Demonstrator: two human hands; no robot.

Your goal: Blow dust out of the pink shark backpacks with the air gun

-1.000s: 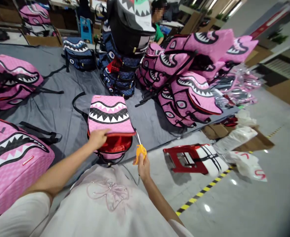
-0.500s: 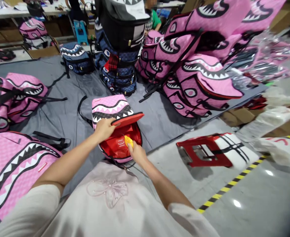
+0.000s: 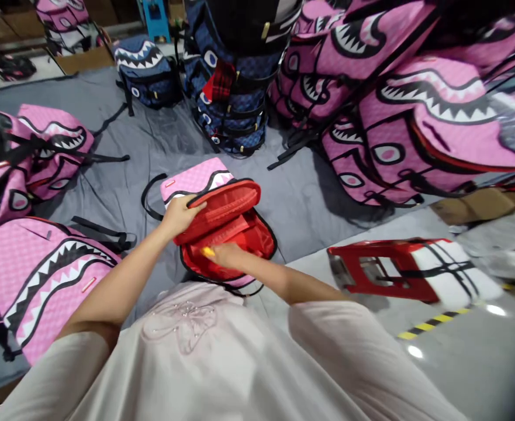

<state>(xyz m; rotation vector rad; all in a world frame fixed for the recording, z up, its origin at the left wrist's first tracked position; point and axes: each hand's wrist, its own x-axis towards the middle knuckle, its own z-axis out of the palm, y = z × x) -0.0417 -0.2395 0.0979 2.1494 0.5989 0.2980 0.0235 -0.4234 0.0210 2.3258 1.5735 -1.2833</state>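
A small pink backpack (image 3: 196, 176) with a shark-mouth print lies on the grey cloth in front of me, its red-lined compartment unzipped. My left hand (image 3: 180, 215) grips the edge of the opened flap (image 3: 226, 203) and holds it up, showing its red inner side. Inside the compartment, over the red lining (image 3: 257, 237), is my right hand (image 3: 223, 255), closed around a small yellow tool (image 3: 208, 252). Only a bit of that tool shows, and motion blurs it.
Pink backpacks surround the spot: a large one (image 3: 64, 275) at left, a pile (image 3: 432, 117) at right. A stack of blue bags (image 3: 235, 105) stands behind, beside a small blue bag (image 3: 147, 73). On the floor at right is a red and white case (image 3: 384, 270).
My left hand has lifted the flap further, so the compartment gapes wider. My right hand has moved left inside it with the yellow tool. The view has tilted downward.
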